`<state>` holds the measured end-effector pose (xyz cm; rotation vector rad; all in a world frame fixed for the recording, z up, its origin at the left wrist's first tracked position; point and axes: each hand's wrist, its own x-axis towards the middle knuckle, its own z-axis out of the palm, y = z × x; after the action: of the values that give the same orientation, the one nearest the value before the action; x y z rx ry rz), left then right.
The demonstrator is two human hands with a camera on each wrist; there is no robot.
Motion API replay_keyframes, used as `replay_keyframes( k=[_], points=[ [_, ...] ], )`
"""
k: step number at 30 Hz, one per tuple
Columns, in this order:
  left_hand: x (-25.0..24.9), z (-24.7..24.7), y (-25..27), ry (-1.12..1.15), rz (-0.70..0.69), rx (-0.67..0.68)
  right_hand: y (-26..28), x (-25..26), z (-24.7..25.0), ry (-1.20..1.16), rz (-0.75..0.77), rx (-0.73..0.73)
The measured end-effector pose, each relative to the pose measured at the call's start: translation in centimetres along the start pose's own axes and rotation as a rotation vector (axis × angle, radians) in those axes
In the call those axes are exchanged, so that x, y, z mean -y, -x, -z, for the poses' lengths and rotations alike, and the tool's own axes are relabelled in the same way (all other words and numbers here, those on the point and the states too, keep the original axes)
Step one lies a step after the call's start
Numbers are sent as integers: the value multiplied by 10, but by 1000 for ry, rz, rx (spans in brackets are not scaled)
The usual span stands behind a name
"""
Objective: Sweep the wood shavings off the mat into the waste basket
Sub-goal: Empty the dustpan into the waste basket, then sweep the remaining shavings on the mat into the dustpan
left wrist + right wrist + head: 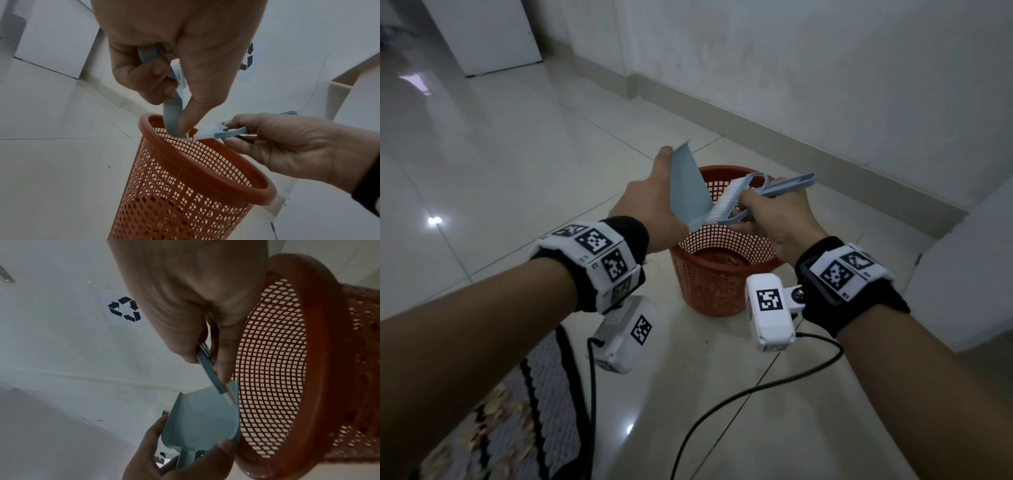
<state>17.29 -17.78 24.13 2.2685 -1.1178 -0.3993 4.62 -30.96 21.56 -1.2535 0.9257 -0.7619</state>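
I'm tipping the dustpan (688, 185) in my left hand (650, 209) over the waste basket (722, 274), right hand (774, 219) gripping the brush (726, 202) and scraping it clean. Shavings (500, 421) remain on the mat (551, 394), so more passes left.

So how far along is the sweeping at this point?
Partly done. Shavings already lie in the red basket. In hand: the left hand tips the dustpan over it while the right hand brushes it out with the brush. Left: shavings remain on the mat.
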Motion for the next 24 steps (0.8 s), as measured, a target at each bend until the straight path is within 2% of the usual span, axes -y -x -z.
replay_keyframes(
  k=[6, 13, 20, 24],
  points=[
    [12, 35, 17, 46, 10, -54, 18, 18, -27, -40, 53, 125],
    [59, 99, 70, 52, 118, -172, 52, 43, -113, 114, 131, 391],
    [142, 140, 149, 56, 312, -249, 92, 9, -211, 256, -9, 697],
    [189, 144, 191, 61, 414, -255, 119, -22, -255, 350, -26, 836]
  ],
)
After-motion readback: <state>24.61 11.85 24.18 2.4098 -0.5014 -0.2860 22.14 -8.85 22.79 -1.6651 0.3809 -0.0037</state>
